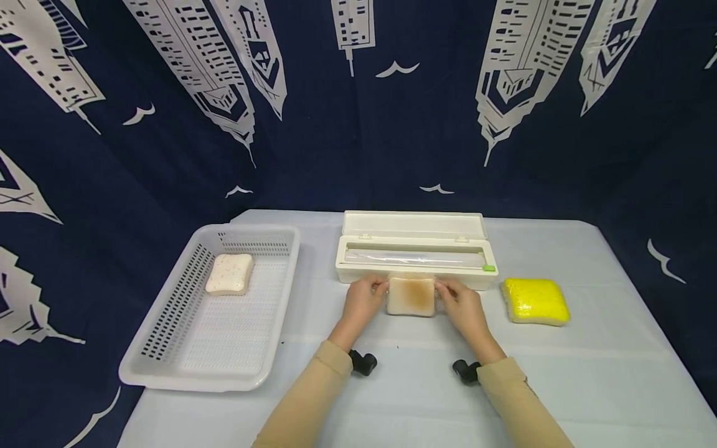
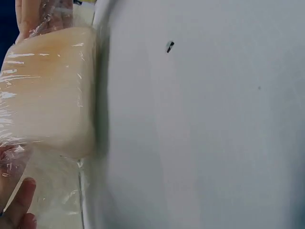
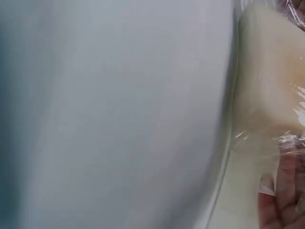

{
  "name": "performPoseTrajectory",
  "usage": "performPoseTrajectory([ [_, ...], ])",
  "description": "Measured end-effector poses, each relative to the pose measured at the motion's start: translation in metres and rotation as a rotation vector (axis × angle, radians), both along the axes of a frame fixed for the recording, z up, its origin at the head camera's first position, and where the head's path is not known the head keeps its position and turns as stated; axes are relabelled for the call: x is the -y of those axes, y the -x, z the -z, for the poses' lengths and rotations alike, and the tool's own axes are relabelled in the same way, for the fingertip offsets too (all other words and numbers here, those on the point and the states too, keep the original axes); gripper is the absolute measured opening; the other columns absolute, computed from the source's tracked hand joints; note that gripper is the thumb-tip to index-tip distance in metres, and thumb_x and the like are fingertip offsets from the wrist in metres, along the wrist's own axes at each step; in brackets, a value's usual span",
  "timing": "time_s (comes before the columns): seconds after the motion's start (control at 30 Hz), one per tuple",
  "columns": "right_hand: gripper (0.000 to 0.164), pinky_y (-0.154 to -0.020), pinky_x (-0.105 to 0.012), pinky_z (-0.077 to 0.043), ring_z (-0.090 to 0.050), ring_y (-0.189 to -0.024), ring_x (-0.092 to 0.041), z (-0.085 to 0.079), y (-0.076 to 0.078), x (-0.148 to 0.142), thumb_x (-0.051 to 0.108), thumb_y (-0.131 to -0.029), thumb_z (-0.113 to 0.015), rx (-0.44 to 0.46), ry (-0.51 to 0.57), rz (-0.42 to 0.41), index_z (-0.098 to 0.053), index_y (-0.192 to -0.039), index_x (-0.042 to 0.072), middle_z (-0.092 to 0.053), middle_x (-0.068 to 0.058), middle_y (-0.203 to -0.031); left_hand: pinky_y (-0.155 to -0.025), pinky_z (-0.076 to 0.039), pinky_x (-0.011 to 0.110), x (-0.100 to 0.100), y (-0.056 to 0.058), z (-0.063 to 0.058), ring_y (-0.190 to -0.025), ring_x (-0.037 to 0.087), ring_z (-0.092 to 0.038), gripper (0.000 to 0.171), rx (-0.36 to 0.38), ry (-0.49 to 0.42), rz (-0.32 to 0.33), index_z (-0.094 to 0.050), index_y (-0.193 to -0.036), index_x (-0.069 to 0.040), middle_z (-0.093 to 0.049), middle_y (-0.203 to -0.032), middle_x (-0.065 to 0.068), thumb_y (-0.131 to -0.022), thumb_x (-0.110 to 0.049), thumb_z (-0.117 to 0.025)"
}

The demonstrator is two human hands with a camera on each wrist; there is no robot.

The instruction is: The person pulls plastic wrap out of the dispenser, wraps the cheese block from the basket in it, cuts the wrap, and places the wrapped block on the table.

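A toast slice with a browned patch sits between both hands, just in front of the plastic wrap dispenser. Clear wrap lies over it, shiny and creased. My left hand pinches the wrapped slice at its left side, and my right hand pinches the right side. In the left wrist view, film bunches at the left fingers. Film also covers part of the right fingers in the right wrist view. The slice's underside is hidden.
The dispenser's lid is raised, showing a roll of film. A white basket at the left holds a speckled bread slice. Right of the dispenser lies a yellow, shiny wrapped block. A dark patterned cloth hangs behind the table.
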State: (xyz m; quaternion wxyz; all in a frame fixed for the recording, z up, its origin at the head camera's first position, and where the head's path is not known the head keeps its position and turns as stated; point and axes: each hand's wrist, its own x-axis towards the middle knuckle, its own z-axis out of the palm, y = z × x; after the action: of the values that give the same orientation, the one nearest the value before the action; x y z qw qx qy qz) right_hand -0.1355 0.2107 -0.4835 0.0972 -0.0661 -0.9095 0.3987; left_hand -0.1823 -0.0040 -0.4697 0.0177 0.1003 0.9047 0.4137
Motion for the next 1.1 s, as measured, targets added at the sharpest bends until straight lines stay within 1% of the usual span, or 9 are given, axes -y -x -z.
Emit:
performPoseTrajectory([
  [0.1, 0.036, -0.075, -0.043, -0.056, -0.068, -0.091, -0.032, -0.008, -0.006, 0.003, 0.031, -0.100, -0.057, 0.028, -0.005, 0.013, -0.070, -0.110, -0.001, -0.072, -0.022, -0.105, -0.059, -0.047, 0.019, 0.003, -0.006, -0.006, -0.066, 0.008, -0.056, 0.020, 0.004, 0.005, 0.016, -0.073, -0.101, -0.004, -0.070, -0.082, 0.004, -0.096, -0.021, -0.063],
  [0.23, 0.034, -0.066, -0.033, -0.052, -0.067, -0.088, -0.030, -0.019, -0.018, 0.005, 0.033, -0.099, -0.060, 0.058, 0.006, 0.018, -0.072, -0.106, 0.002, -0.072, -0.021, -0.107, -0.058, -0.046, 0.020, 0.010, -0.018, -0.016, -0.066, 0.008, -0.056, 0.018, 0.014, 0.031, 0.052, -0.073, -0.094, -0.006, -0.069, -0.079, 0.001, -0.096, -0.021, -0.064],
  [0.33, 0.033, -0.064, -0.027, -0.047, -0.065, -0.086, -0.026, -0.022, -0.027, 0.005, 0.034, -0.098, -0.061, 0.108, 0.038, 0.019, -0.072, -0.100, 0.002, -0.074, -0.018, -0.100, -0.058, -0.045, 0.021, 0.014, -0.026, -0.020, -0.065, 0.009, -0.056, 0.017, 0.029, 0.045, 0.077, -0.072, -0.089, -0.007, -0.068, -0.075, 0.001, -0.096, -0.021, -0.064],
  [0.47, 0.029, -0.057, -0.022, -0.043, -0.057, -0.073, -0.016, -0.021, -0.036, 0.006, 0.028, -0.098, -0.062, 0.200, 0.092, 0.014, -0.067, -0.097, 0.000, -0.071, -0.011, -0.085, -0.054, -0.044, 0.021, 0.017, -0.033, -0.022, -0.060, 0.010, -0.055, 0.018, 0.063, 0.053, 0.088, -0.070, -0.088, -0.006, -0.067, -0.071, 0.002, -0.095, -0.021, -0.064],
  [0.67, 0.027, -0.053, -0.023, -0.041, -0.052, -0.067, -0.011, -0.015, -0.045, 0.009, 0.024, -0.098, -0.060, 0.284, 0.151, 0.036, -0.057, -0.109, 0.000, -0.070, -0.012, -0.083, -0.052, -0.043, 0.022, 0.016, -0.037, -0.014, -0.060, 0.012, -0.056, 0.016, 0.159, 0.053, 0.066, -0.066, -0.094, -0.005, -0.068, -0.074, 0.006, -0.094, -0.020, -0.065],
  [0.77, 0.025, -0.054, -0.025, -0.041, -0.054, -0.067, -0.011, -0.011, -0.048, 0.011, 0.021, -0.099, -0.056, 0.286, 0.165, 0.050, -0.054, -0.116, 0.002, -0.072, -0.017, -0.090, -0.050, -0.042, 0.024, 0.016, -0.039, -0.008, -0.057, 0.013, -0.056, 0.017, 0.209, 0.021, 0.052, -0.064, -0.100, -0.003, -0.066, -0.071, 0.007, -0.092, -0.019, -0.066],
  [0.87, 0.021, -0.055, -0.026, -0.042, -0.057, -0.069, -0.013, -0.008, -0.050, 0.013, 0.016, -0.099, -0.054, 0.269, 0.145, 0.057, -0.056, -0.115, 0.002, -0.073, -0.019, -0.094, -0.049, -0.042, 0.024, 0.017, -0.041, -0.003, -0.056, 0.013, -0.055, 0.021, 0.224, -0.002, 0.040, -0.061, -0.106, -0.003, -0.063, -0.068, 0.006, -0.091, -0.017, -0.066],
  [0.97, 0.022, -0.059, -0.026, -0.046, -0.063, -0.076, -0.019, -0.005, -0.052, 0.014, 0.016, -0.099, -0.052, 0.263, 0.106, 0.051, -0.062, -0.112, 0.001, -0.072, -0.020, -0.098, -0.050, -0.042, 0.024, 0.018, -0.043, 0.001, -0.057, 0.014, -0.055, 0.022, 0.225, -0.004, 0.036, -0.061, -0.108, -0.003, -0.064, -0.069, 0.007, -0.091, -0.016, -0.067],
  [1.1, 0.032, -0.074, -0.038, -0.056, -0.067, -0.097, -0.032, -0.004, -0.058, 0.014, 0.021, -0.101, -0.050, 0.265, 0.049, 0.030, -0.065, -0.115, -0.003, -0.070, -0.023, -0.110, -0.053, -0.044, 0.025, 0.021, -0.045, 0.004, -0.064, 0.014, -0.058, 0.019, 0.220, 0.024, 0.055, -0.062, -0.108, -0.005, -0.070, -0.081, 0.011, -0.094, -0.018, -0.063],
])
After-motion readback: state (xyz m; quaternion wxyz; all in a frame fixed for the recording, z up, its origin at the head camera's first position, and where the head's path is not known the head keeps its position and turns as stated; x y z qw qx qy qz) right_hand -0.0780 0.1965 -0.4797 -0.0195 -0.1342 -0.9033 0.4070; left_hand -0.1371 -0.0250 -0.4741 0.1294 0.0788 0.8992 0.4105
